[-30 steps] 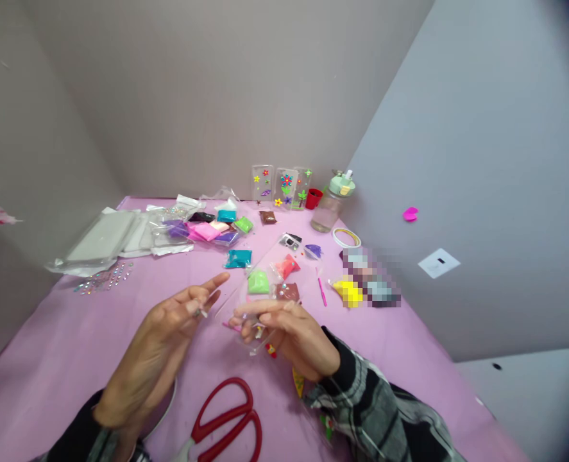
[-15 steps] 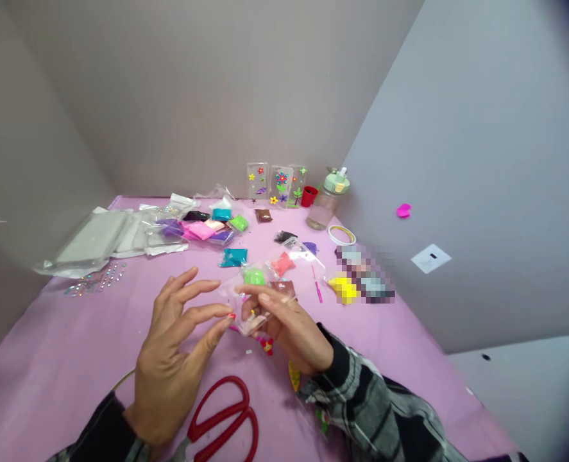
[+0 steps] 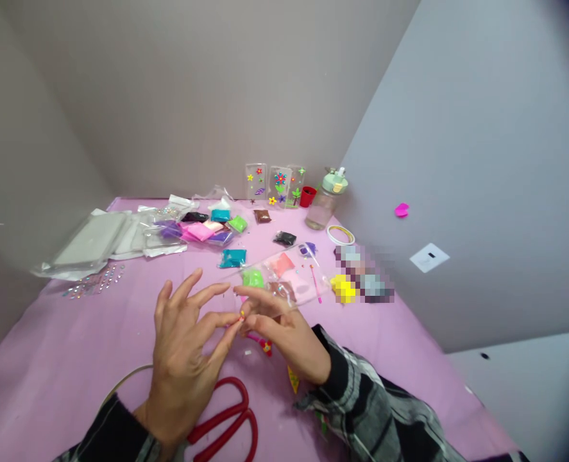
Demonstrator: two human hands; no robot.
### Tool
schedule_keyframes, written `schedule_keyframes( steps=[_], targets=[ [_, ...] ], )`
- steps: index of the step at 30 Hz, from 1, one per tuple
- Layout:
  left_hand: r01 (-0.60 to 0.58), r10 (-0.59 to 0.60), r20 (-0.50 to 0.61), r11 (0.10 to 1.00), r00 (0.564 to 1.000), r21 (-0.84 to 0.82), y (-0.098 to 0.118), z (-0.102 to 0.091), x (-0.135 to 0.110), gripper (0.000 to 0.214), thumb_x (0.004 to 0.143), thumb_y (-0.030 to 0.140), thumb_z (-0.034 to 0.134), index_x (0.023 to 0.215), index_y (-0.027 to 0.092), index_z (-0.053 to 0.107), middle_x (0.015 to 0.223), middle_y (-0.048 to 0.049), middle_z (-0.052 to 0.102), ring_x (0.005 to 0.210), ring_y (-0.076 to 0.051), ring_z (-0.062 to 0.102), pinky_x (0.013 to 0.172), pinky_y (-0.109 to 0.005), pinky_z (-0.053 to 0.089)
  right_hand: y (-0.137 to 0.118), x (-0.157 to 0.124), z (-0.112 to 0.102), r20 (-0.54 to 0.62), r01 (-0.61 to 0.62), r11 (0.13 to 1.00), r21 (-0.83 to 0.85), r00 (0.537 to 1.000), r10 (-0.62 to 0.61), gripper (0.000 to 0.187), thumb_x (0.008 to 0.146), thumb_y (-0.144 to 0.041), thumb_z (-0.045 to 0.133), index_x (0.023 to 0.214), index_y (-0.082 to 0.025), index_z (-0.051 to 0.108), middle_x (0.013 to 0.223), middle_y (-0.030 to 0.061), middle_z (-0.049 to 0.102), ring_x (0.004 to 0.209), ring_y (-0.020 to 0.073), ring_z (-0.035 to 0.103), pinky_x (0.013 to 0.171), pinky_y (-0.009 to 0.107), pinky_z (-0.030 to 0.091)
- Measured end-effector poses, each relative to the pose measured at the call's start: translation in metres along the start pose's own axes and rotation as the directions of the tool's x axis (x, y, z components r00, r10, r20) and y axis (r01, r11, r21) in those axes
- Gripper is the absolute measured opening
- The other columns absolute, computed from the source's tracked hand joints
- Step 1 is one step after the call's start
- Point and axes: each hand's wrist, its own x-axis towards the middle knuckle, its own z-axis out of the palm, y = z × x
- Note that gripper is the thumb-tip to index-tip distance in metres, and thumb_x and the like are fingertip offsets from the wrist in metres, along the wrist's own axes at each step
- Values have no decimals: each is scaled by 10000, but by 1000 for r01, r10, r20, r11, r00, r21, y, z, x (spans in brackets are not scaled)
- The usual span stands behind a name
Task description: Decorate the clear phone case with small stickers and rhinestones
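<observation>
My left hand (image 3: pixel 188 353) pinches a tiny red-and-yellow piece (image 3: pixel 241 316) between thumb and forefinger, its other fingers spread. Close against it, my right hand (image 3: pixel 281 327) curls around the near end of a clear phone case (image 3: pixel 308 285), with its thumb and fingertips by the tiny piece. Through the case show a green clay packet (image 3: pixel 253 278), a coral one (image 3: pixel 281 264) and a brown one (image 3: pixel 283 290). Below the hands lie a red flower-shaped piece (image 3: pixel 267 348) and red-handled scissors (image 3: pixel 231 417), partly hidden by my left wrist.
Packaged clear cases (image 3: pixel 89 240) and rhinestone strips (image 3: pixel 94 282) lie at the left. Several clay packets (image 3: pixel 202 230) are piled at the back. Decorated cases (image 3: pixel 280 186), a red cup (image 3: pixel 308 196), a bottle (image 3: pixel 320 208) and a tape roll (image 3: pixel 340 235) stand or lie farther right.
My left hand has moved right with the tiny piece, so its fingertips now meet those of my right hand. The clear case has tipped and shifted, lying flatter and farther to the right.
</observation>
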Motion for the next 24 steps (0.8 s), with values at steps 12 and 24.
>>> schedule_keyframes(
  steps=[12, 24],
  targets=[
    [-28, 29, -17, 998, 999, 64, -5, 13, -2, 106, 814, 142, 635, 823, 222, 567, 1204, -98, 671, 1365, -327, 432, 1134, -639, 232, 10, -6, 9, -86, 138, 886, -443, 977, -195, 397, 855, -166, 584, 1243, -235, 630, 959, 36, 642, 885, 170, 649, 773, 326, 546],
    [80, -80, 12, 993, 997, -81, -7, 1, 5, 121, 811, 133, 612, 802, 231, 542, 1203, -99, 651, 1389, -346, 392, 1112, -663, 268, 4, 2, 11, -74, -87, 970, 227, 992, 106, 411, 727, -284, 808, 1105, -193, 673, 798, -23, 706, 717, 125, 686, 759, 299, 572]
  ],
)
